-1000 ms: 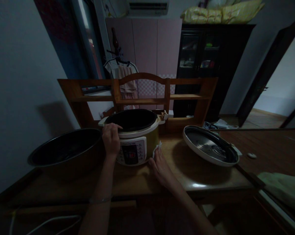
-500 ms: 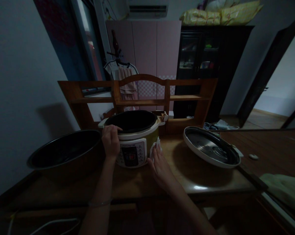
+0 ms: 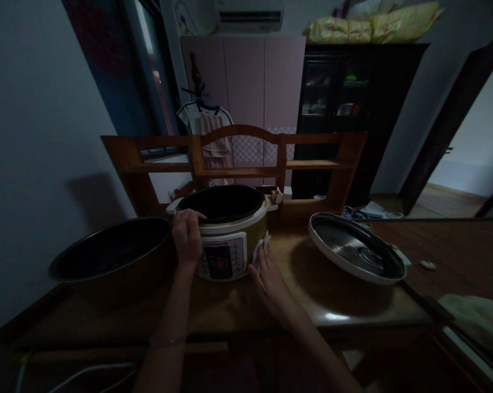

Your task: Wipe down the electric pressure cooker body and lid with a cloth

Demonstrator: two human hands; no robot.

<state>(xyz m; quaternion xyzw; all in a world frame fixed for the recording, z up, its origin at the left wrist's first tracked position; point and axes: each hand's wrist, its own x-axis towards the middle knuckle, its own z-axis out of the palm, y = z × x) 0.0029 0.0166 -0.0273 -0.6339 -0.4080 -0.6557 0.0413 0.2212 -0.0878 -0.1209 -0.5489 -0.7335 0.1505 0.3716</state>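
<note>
An electric cooker [image 3: 224, 260] with a white front panel and green side stands upright on the wooden table, lid off, its inside dark. My left hand [image 3: 188, 239] is closed over the cooker's front left rim, thumb along the edge. Low on the right side, my right hand [image 3: 271, 281] presses a folded white wipe [image 3: 256, 256] flat against the green wall; whether it is tissue or cloth I cannot tell. Left of the cooker sits a wide dark pot [image 3: 156, 255]. To the right lies the round lid [image 3: 352, 248], its metal inner face up.
A wooden shelf rack [image 3: 238, 130] rises along the table's back edge. The tabletop [image 3: 312, 305] ends close in front of me. A white cable [image 3: 90, 368] hangs below at left. Pale green fabric [image 3: 475, 316] lies at the lower right.
My right hand and the wipe have slid slightly down the cooker's side. My left hand keeps its place on the rim. The whole view has shifted a little.
</note>
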